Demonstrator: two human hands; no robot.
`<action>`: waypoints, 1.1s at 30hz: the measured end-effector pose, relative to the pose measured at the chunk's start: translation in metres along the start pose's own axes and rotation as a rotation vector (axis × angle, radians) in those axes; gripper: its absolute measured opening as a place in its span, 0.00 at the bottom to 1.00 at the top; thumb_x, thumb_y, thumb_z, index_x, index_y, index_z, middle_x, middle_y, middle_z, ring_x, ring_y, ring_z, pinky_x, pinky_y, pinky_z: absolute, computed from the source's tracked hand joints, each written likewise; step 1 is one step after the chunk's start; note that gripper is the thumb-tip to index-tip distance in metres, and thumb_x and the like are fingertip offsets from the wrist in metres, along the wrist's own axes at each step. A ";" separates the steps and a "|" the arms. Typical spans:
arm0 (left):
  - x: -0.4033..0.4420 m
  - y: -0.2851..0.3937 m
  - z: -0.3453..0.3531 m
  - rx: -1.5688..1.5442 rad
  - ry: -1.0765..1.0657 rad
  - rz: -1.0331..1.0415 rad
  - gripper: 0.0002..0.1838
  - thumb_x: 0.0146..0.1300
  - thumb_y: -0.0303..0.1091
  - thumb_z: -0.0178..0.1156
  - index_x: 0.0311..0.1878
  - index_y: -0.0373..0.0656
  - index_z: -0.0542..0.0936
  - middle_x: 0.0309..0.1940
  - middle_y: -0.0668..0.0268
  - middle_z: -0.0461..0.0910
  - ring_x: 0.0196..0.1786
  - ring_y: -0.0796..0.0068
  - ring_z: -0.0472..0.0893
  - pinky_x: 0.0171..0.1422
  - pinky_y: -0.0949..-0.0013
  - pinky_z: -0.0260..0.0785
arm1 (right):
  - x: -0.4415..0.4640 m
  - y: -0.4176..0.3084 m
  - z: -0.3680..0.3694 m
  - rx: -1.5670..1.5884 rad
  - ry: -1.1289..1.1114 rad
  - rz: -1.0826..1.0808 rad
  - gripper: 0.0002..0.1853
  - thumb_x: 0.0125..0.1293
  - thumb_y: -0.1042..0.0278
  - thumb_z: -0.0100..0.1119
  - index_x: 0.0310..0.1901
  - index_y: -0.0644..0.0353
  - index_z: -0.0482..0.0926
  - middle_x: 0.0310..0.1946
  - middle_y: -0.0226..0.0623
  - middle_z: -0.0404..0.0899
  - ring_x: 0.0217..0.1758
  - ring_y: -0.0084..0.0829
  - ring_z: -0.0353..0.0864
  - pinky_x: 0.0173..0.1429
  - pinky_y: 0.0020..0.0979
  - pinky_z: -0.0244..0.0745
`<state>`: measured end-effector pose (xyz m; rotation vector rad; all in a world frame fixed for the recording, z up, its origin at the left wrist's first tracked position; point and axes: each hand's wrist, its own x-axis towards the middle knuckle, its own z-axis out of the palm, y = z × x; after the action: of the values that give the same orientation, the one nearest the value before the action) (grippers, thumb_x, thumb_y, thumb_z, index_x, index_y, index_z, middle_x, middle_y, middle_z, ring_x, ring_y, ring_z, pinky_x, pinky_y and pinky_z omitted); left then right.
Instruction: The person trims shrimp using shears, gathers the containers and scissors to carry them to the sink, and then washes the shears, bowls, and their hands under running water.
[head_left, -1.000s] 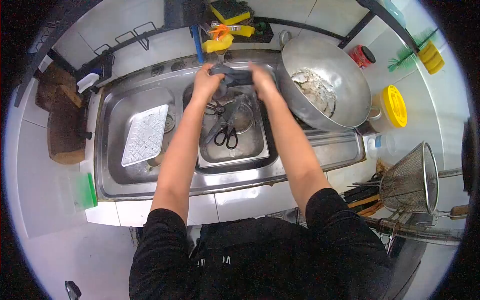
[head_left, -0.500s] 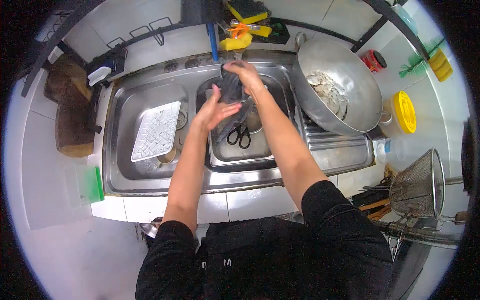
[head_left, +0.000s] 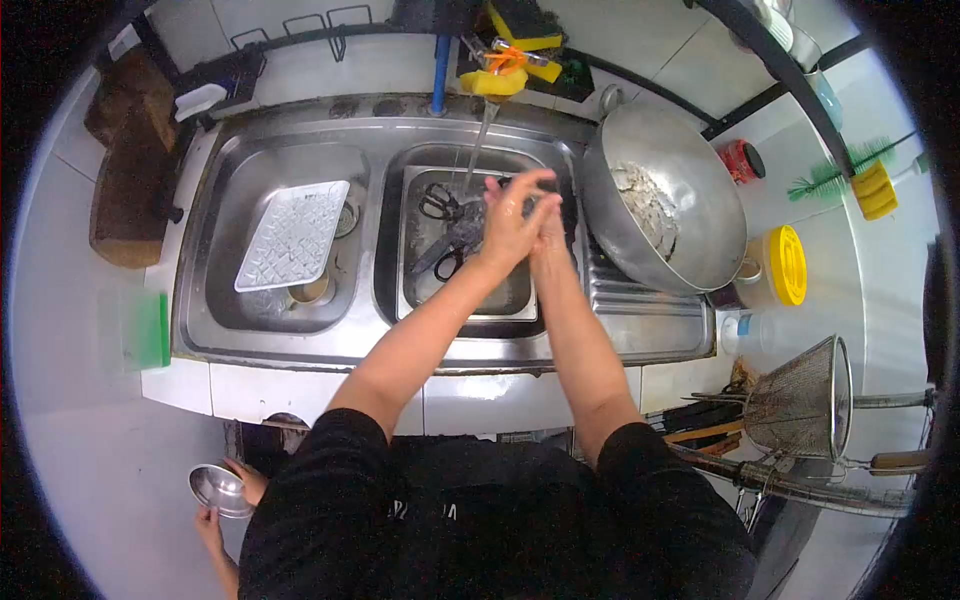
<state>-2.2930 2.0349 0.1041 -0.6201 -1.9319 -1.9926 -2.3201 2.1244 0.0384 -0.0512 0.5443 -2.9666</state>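
My left hand (head_left: 510, 228) has its fingers stretched out and lies against my right hand (head_left: 549, 240), over the right part of the metal tray (head_left: 403, 290) in the right sink basin. Most of my right hand is hidden behind the left, so its fingers hardly show. Something dark is partly visible behind the fingers; I cannot make out what it is. Left of my hands, black scissor handles (head_left: 438, 202) and dark grey blades (head_left: 455, 238) lie in the tray. Whether this is one pair or two is unclear. A thin water stream (head_left: 482, 145) falls just behind them.
A white foam tray (head_left: 293, 235) lies in the left basin. The large metal bowl (head_left: 705, 215) with pale residue leans on the drainboard. A yellow-lidded container (head_left: 788, 265) and a mesh strainer (head_left: 800, 400) are at right. Another person's hands hold a small metal bowl (head_left: 222, 490) at lower left.
The dark grey thing between my hands is no longer seen there. My hands have come together and shifted right. Dark handles now show farther up the tray. Another person's hands and bowl have appeared.
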 end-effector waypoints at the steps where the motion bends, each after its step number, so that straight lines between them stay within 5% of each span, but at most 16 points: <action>1: -0.007 -0.003 -0.002 0.000 0.003 -0.009 0.14 0.55 0.29 0.63 0.45 0.42 0.77 0.32 0.64 0.82 0.39 0.70 0.80 0.49 0.68 0.67 | -0.006 -0.005 0.004 -0.085 -0.051 0.042 0.25 0.61 0.58 0.57 0.57 0.59 0.68 0.55 0.47 0.70 0.53 0.45 0.74 0.57 0.44 0.71; 5: -0.020 -0.022 -0.005 -0.023 -0.165 0.175 0.07 0.55 0.34 0.63 0.31 0.41 0.81 0.28 0.61 0.79 0.37 0.62 0.78 0.44 0.65 0.68 | -0.014 -0.025 0.033 -0.408 0.006 0.332 0.25 0.60 0.63 0.56 0.59 0.60 0.65 0.49 0.47 0.74 0.51 0.49 0.76 0.53 0.44 0.74; 8: -0.018 -0.021 -0.013 0.002 -0.318 0.282 0.09 0.53 0.38 0.65 0.27 0.42 0.81 0.23 0.63 0.77 0.32 0.63 0.77 0.40 0.64 0.67 | -0.007 -0.036 0.036 -0.637 0.071 0.425 0.23 0.57 0.65 0.59 0.55 0.60 0.71 0.36 0.39 0.75 0.41 0.38 0.78 0.44 0.34 0.75; 10: -0.019 -0.021 -0.014 0.085 -0.428 0.591 0.17 0.52 0.44 0.65 0.18 0.41 0.76 0.18 0.64 0.74 0.27 0.60 0.73 0.37 0.61 0.65 | 0.000 -0.037 0.043 -0.957 0.002 0.516 0.20 0.60 0.59 0.60 0.49 0.64 0.76 0.27 0.28 0.70 0.29 0.24 0.70 0.35 0.28 0.71; 13: -0.028 -0.034 -0.018 0.253 -0.614 0.656 0.21 0.53 0.50 0.63 0.14 0.44 0.74 0.15 0.65 0.72 0.26 0.59 0.72 0.36 0.61 0.65 | 0.008 -0.030 0.047 -1.118 0.088 0.752 0.19 0.60 0.55 0.60 0.45 0.62 0.78 0.26 0.27 0.70 0.28 0.23 0.69 0.32 0.26 0.67; 20: -0.056 -0.059 -0.005 0.762 -0.841 0.751 0.28 0.58 0.55 0.52 0.08 0.48 0.76 0.08 0.65 0.73 0.16 0.63 0.76 0.28 0.62 0.68 | 0.019 0.001 0.000 -1.760 0.056 0.680 0.14 0.60 0.53 0.58 0.36 0.55 0.84 0.21 0.34 0.76 0.26 0.26 0.71 0.32 0.33 0.67; 22: -0.070 -0.093 0.015 0.594 -0.779 0.766 0.20 0.60 0.50 0.51 0.33 0.43 0.81 0.34 0.57 0.81 0.39 0.60 0.80 0.49 0.59 0.69 | 0.018 0.010 -0.016 -1.982 0.162 0.661 0.17 0.61 0.53 0.52 0.37 0.58 0.83 0.33 0.47 0.81 0.36 0.38 0.79 0.42 0.37 0.71; 25: -0.073 -0.089 0.026 0.770 -1.008 0.798 0.19 0.62 0.46 0.49 0.43 0.42 0.78 0.47 0.56 0.77 0.52 0.60 0.75 0.60 0.59 0.62 | 0.007 0.016 -0.010 -2.338 0.189 0.444 0.19 0.62 0.54 0.47 0.39 0.61 0.82 0.43 0.53 0.78 0.45 0.46 0.79 0.51 0.41 0.72; 28: -0.070 -0.063 0.031 0.829 -1.021 0.803 0.17 0.62 0.43 0.48 0.44 0.44 0.79 0.48 0.57 0.77 0.54 0.62 0.73 0.62 0.60 0.59 | -0.013 0.005 0.015 -2.249 0.284 0.561 0.20 0.62 0.57 0.45 0.42 0.65 0.80 0.48 0.53 0.75 0.53 0.49 0.74 0.59 0.41 0.68; 29: -0.064 -0.049 -0.004 0.757 -0.970 0.689 0.16 0.59 0.43 0.52 0.44 0.44 0.80 0.45 0.57 0.78 0.50 0.62 0.75 0.58 0.60 0.62 | -0.017 0.004 0.019 -2.156 0.371 0.583 0.20 0.61 0.58 0.46 0.44 0.65 0.79 0.49 0.52 0.75 0.54 0.48 0.74 0.60 0.41 0.67; 30: -0.064 -0.049 -0.097 0.654 -0.836 0.307 0.17 0.57 0.43 0.55 0.44 0.44 0.80 0.43 0.56 0.80 0.46 0.61 0.77 0.55 0.59 0.65 | -0.009 0.007 -0.009 -2.182 0.520 0.546 0.20 0.61 0.60 0.46 0.48 0.63 0.78 0.52 0.50 0.74 0.58 0.47 0.72 0.61 0.41 0.67; 32: -0.088 -0.059 -0.323 0.303 -0.138 -0.658 0.18 0.52 0.43 0.63 0.44 0.44 0.82 0.37 0.56 0.82 0.37 0.60 0.80 0.48 0.57 0.71 | -0.024 0.007 0.024 -2.149 0.603 0.533 0.20 0.60 0.60 0.46 0.49 0.63 0.77 0.54 0.50 0.73 0.58 0.46 0.72 0.61 0.41 0.67; 33: -0.096 -0.061 -0.380 0.236 0.099 -0.831 0.20 0.49 0.43 0.67 0.44 0.44 0.82 0.35 0.56 0.83 0.33 0.59 0.81 0.44 0.56 0.73 | -0.030 0.008 0.038 -2.131 0.650 0.532 0.20 0.60 0.61 0.47 0.50 0.62 0.77 0.55 0.49 0.72 0.59 0.46 0.72 0.61 0.41 0.67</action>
<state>-2.2782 1.6520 0.0016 0.4157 -2.5584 -2.0699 -2.2874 2.1074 0.0709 0.6580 2.6264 -0.6916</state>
